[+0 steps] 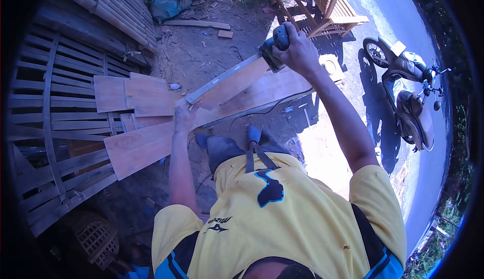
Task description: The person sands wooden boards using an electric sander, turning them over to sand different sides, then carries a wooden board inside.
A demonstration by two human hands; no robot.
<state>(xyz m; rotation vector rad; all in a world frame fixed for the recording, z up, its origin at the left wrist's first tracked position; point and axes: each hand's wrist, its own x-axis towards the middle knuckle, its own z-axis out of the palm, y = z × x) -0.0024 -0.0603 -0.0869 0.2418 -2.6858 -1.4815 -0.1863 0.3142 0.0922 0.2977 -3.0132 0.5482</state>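
Note:
My right hand [297, 49] is wrapped round the dark grip of a power tool [274, 49], at the far end of a long wooden board [252, 92]. A pale straight strip [222, 79] runs along the board from the tool back to my left hand [185, 115]. The fingers of my left hand close on the strip's near end. Beneath that hand, the board's near part [138, 148] reaches to the left over a slatted bamboo surface. Shorter planks [146, 95] lie just left of my left hand.
A slatted bamboo rack [50, 97] fills the left side. Ahead lie a loose wood strip [196, 24] and a green sack [171, 2]. A wooden chair [327, 7] stands ahead right, a motorcycle [408, 92] far right. A thin cable [262, 111] hangs near the board.

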